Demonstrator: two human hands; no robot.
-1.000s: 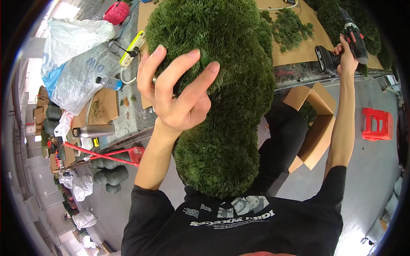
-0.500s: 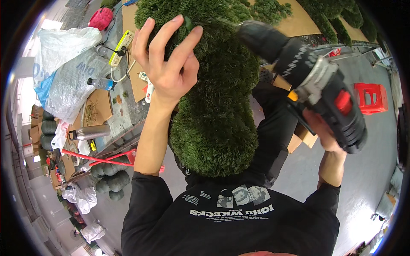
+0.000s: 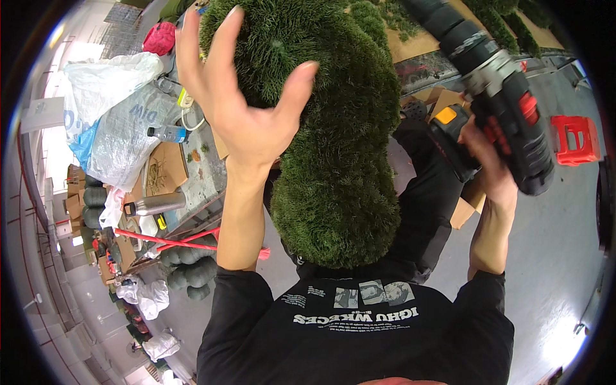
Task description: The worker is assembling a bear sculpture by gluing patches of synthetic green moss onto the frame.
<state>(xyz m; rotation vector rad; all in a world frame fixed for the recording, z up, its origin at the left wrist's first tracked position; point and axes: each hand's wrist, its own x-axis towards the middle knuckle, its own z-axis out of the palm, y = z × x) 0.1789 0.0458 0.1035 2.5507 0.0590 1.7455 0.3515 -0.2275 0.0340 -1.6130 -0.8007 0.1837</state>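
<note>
Left hand (image 3: 247, 125), spread wide, partly hides green foliage (image 3: 337, 167); right hand (image 3: 493, 168) grips a drill (image 3: 504, 90). Plastic bags (image 3: 122, 122) crowd the worktable (image 3: 206, 168); a red stool (image 3: 568, 141) stands on grey floor (image 3: 552, 250).

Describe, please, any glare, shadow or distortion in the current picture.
Head view: the smooth grey floor carries white glare at lower right; head view: the dense green foliage column looks shadowed along its middle; head view: the black, grey and red power drill looms large, its front end cropped; head view: fisheye framing leaves black corners.
</note>
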